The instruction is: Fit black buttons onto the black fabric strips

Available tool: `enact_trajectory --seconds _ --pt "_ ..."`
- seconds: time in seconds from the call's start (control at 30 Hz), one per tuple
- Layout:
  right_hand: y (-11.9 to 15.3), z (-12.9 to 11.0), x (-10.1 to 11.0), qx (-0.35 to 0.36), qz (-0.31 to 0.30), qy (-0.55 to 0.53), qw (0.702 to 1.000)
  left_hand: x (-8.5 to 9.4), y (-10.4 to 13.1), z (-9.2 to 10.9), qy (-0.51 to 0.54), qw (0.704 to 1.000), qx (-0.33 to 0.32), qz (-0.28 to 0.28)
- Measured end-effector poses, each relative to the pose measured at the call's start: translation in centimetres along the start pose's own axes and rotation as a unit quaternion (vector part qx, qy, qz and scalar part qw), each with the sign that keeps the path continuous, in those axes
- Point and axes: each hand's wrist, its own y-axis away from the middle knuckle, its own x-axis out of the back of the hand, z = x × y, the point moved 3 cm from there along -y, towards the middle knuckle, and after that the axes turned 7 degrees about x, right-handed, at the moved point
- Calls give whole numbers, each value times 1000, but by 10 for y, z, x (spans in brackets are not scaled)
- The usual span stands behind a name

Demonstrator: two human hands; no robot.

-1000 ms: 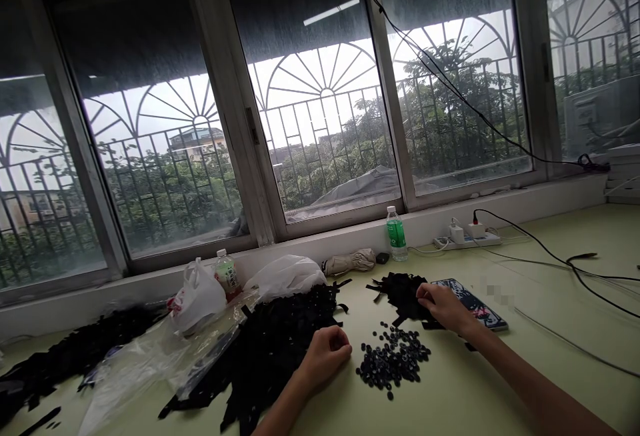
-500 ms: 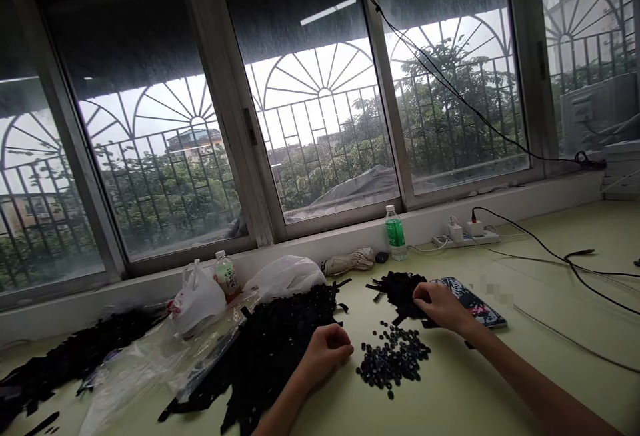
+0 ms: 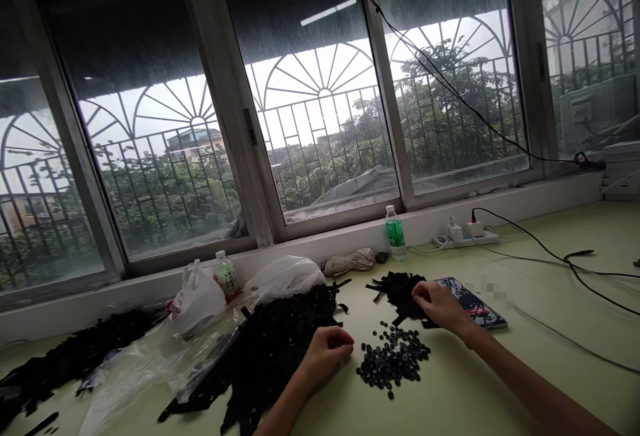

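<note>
My left hand (image 3: 330, 351) is curled with thumb and fingertips together, at the right edge of a large pile of black fabric strips (image 3: 275, 349). What it pinches, if anything, is too small to make out. A heap of small dark buttons (image 3: 393, 359) lies on the table between my two hands. Over the right side of a smaller pile of black strips (image 3: 397, 289), my right hand (image 3: 437, 303) has its thumb and fingers pinched together. Whether a strip is between those fingers does not show. Just behind that hand lies a patterned phone (image 3: 473, 304).
Along the wall stand a green-labelled water bottle (image 3: 395, 236), a second bottle (image 3: 227, 276), a white plastic bag (image 3: 197, 296) and a power strip (image 3: 465, 239). Black cables (image 3: 550, 249) cross the right side of the table. More black strips (image 3: 85, 343) lie at the far left.
Almost nothing differs. My right hand and forearm have shifted very slightly; the left hand keeps its place, and the buttons and piles look the same.
</note>
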Motion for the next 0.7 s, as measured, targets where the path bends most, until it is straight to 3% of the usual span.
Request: enact_trajectory --seconds 0.13,0.4,0.57,0.7 --pt "-1 2 5 5 38 -1 999 0 0 0 -2 1000 -5 8" --pt "4 -33 0 27 20 -211 977 0 -1 -4 9 1000 -2 17" --pt "8 -46 -5 51 34 -189 980 0 -1 -3 4 1000 -3 10" --pt "11 -55 -10 51 -3 -242 969 0 -1 -1 -4 1000 -8 11"
